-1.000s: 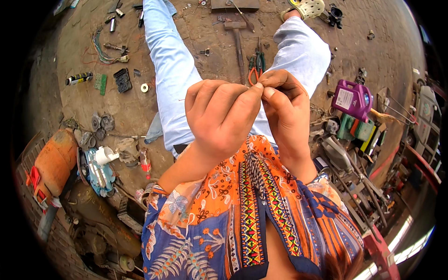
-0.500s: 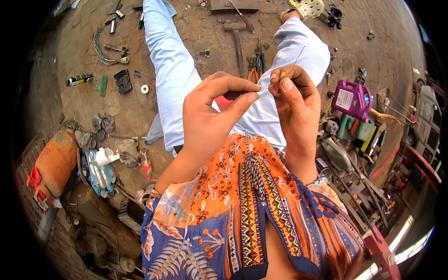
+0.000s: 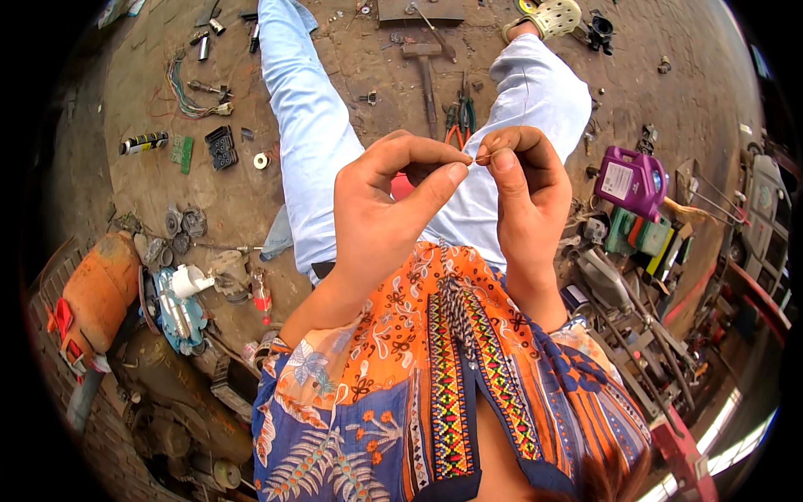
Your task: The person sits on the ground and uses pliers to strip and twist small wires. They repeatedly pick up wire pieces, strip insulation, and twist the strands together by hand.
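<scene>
A thin copper-coloured wire (image 3: 478, 160) runs between my two hands above my lap. My left hand (image 3: 393, 188) is closed, its thumb and index finger pinching one end. Close beside it, my right hand (image 3: 529, 188) pinches the wire between thumb and curled fingers. A fine loose length appears to rise from the right fingers across the pale blue trouser leg. Whatever sits right between the fingertips is too small to make out. Beyond the hands, pliers (image 3: 466, 109) with orange and dark green handles lie on the ground near a hammer (image 3: 425, 79).
A coloured wire bundle (image 3: 186, 99), black connector block (image 3: 221, 147) and green circuit board (image 3: 181, 153) lie to the left. An orange gas cylinder (image 3: 102, 284) lies farther left. On the right stand a purple jug (image 3: 631, 182) and a heap of metal parts (image 3: 640, 322).
My right hand has come closer to the left, turning slightly, so the wire span between the fingertips is shorter. The loose length now stands more upright. My left hand has shifted slightly right.
</scene>
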The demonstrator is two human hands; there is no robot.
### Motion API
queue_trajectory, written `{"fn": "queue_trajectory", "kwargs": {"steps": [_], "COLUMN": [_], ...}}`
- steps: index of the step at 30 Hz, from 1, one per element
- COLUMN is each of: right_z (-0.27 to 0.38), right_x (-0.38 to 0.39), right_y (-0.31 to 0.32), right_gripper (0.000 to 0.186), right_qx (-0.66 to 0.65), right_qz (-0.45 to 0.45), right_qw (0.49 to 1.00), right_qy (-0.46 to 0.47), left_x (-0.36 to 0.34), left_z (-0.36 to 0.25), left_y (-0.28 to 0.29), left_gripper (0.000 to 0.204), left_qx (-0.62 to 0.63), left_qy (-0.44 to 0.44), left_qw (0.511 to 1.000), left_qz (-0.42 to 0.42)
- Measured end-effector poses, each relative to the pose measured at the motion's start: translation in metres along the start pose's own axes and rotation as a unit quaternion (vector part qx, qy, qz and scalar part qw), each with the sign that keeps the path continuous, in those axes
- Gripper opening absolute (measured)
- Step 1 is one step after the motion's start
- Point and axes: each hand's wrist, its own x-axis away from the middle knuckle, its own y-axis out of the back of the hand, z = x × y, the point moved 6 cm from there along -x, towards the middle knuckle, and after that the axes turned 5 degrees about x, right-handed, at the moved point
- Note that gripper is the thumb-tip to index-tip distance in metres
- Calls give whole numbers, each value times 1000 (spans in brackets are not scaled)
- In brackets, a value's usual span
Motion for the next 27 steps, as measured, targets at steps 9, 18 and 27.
{"fn": "queue_trajectory", "kwargs": {"steps": [9,18,27], "right_z": [2,-5,-13], "right_x": [-4,-7,-11], "right_y": [1,14,25], "right_gripper": [15,17,13], "right_qx": [52,-20,-161], "right_qz": [28,-34,-75], "right_qw": [998,999,984], "right_qy": [11,18,-33], "left_x": [1,1,2], "left_z": [0,0,-9], "left_y": [1,7,3], "left_gripper": [9,10,14], "left_qx": [-17,-89,-188], "left_qy": [14,-30,-85], "left_qw": [1000,995,978], "left_qz": [9,-11,-23]}}
